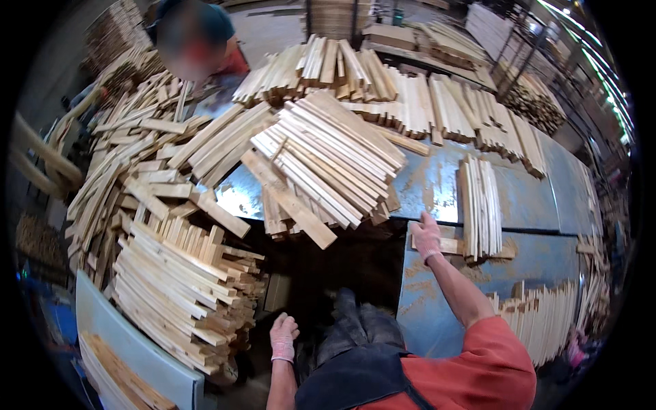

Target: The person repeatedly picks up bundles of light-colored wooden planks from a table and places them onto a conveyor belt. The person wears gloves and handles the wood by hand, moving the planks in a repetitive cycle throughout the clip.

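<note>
My right hand [427, 239], in a pale pinkish work glove, reaches forward over the blue-grey metal table. Its fingers are bunched at the left end of a short wooden board [449, 246], and part of the grip is hidden. That board lies crosswise at the near end of a stack of light wooden strips [482, 205]. Closer to my body, my left hand [283, 336], gloved the same way, hangs low with its fingers curled and nothing visible in them. To its left rises a tall pile of planks [174, 287].
A big slanted stack of strips [335, 157] fills the middle, with one loose plank [290, 201] across its front. Bundled strips [410, 102] line the table's far side. Jumbled offcuts [116, 164] heap at left. A co-worker [198, 41] stands at the far left. A dark gap [328, 266] separates the piles.
</note>
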